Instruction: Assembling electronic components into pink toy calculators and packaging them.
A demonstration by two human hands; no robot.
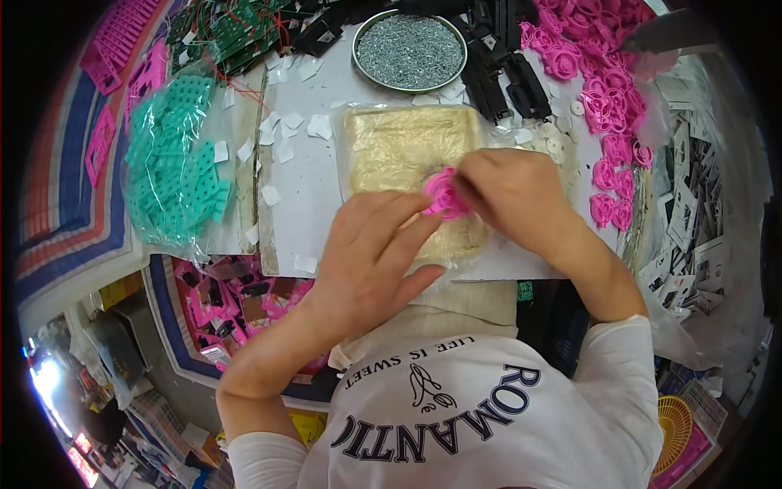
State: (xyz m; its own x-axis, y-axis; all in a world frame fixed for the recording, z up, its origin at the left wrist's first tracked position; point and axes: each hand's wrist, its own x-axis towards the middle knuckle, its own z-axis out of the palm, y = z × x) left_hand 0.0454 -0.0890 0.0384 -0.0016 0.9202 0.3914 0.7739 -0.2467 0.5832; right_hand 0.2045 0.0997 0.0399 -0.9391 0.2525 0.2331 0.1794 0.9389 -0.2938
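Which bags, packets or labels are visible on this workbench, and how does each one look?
Clear plastic bag: left of the bench, lumpy, full of teal plastic parts.
Wrapped beige pad: centre, square, under clear film, beneath both hands.
White label squares: scattered between bag and pad.
Printed cards: right edge, black and white.

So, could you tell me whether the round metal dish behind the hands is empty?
No, the round metal dish is filled with small silvery metal parts.

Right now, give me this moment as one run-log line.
left hand: touching pink plastic part | right hand: gripping same part | under: wrapped tan pad | behind: tray of screws
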